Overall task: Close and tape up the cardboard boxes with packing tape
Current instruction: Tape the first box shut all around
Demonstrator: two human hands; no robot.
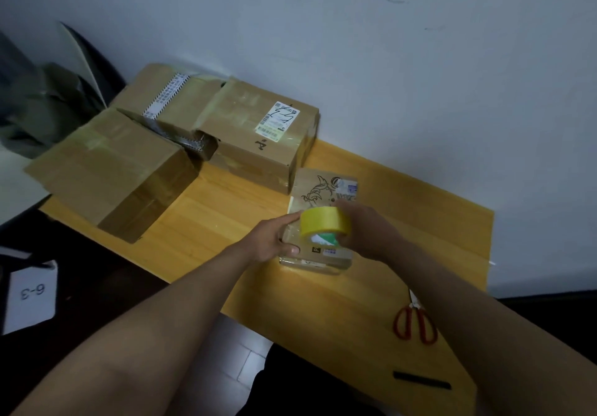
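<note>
A small flat cardboard box [326, 189] with a printed drawing lies on the wooden table [210, 208], near its middle. My left hand [274, 237] grips the box's near left corner, thumb on the front edge. My right hand [365, 228] holds a yellow roll of packing tape [324, 223] just above the box's top, fingers curled round the roll. Clear tape shines over the box's near end.
Three larger cardboard boxes stand at the back left: a taped one [109, 170], one with a shipping label [258, 137], another [168, 98] behind them. Red-handled scissors [415, 320] and a black strip [421, 380] lie at the near right. A white wall stands behind the table.
</note>
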